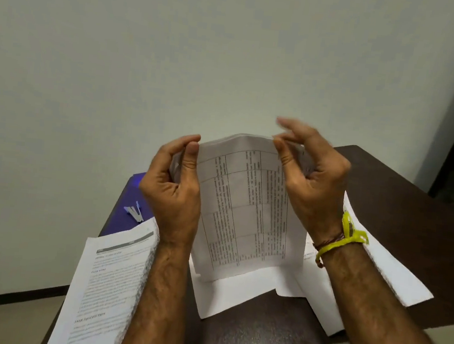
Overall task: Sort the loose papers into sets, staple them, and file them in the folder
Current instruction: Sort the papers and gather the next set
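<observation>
- While I hold my set of papers upright, the dark table [399, 216] spreads beneath and behind my grip, reaching past my right hand to the far right edge of view.
- Below my left forearm, hanging off the near left edge of that table, lies a printed stack [109, 285] with bold headings, face up.
- Under and to the right of my grip, loose white sheets [236, 292] lie spread on the table, one running out beyond my right wrist toward the right.
- Between my two hands stands the held set of papers [247, 210], its printed table facing me, its bottom edge resting on the loose sheets and its top edge bowed.
- Behind my left hand a purple folder [132, 190] lies flat on the table's far left corner, partly covered by the printed stack.
- My right hand [310, 185] has thumb and curled fingers pinching the set's upper right corner; the upper fingers are blurred.
- My left hand [174, 183] clamps the set's upper left edge, thumb in front, fingers curled behind.
- Round my right wrist sits a yellow thread band [344, 238].
- On the folder, just left of my left hand, lies a small silver stapler [134, 213], well apart from the held set.
</observation>
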